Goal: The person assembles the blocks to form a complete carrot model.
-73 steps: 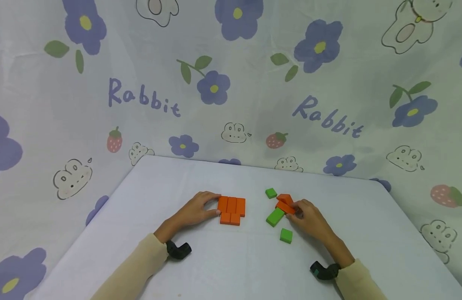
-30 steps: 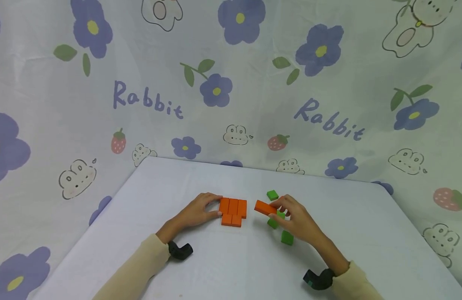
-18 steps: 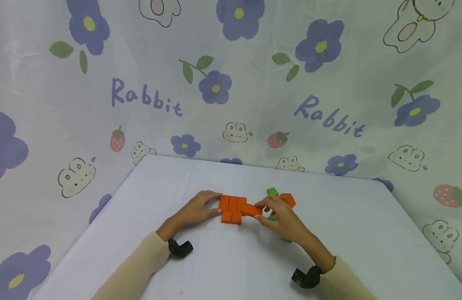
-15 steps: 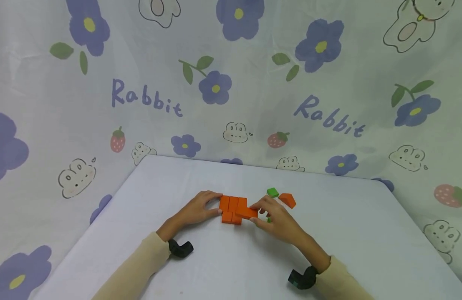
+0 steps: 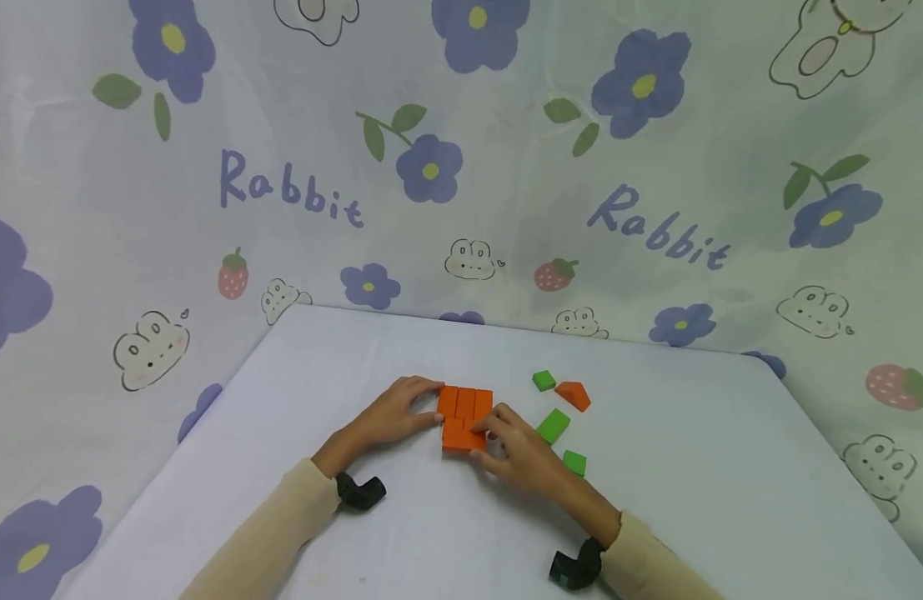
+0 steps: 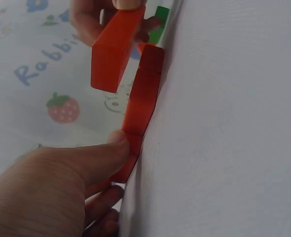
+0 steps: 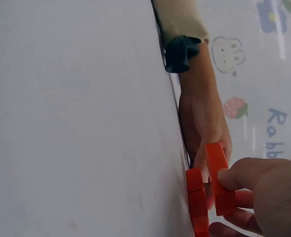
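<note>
Several orange blocks (image 5: 466, 402) lie flat and side by side on the white table. My left hand (image 5: 389, 414) holds their left end, with the thumb at the near corner and a fingertip at the far one. My right hand (image 5: 527, 457) pinches a long orange block (image 7: 217, 163) between thumb and fingers. In the left wrist view this held block (image 6: 108, 64) is raised above the flat ones and apart from them. From the head it covers much of the near row.
Right of the hands lie a wedge-like orange block (image 5: 574, 395), a small green block (image 5: 544, 381), a longer green block (image 5: 554, 426) and another small green one (image 5: 574, 462). Behind the table (image 5: 701, 467) hangs a printed cloth (image 5: 506, 192).
My right hand picked the long orange block from the right-hand pile and carried it left, over the near row of flat blocks. The left hand has stayed at the group's left end.
</note>
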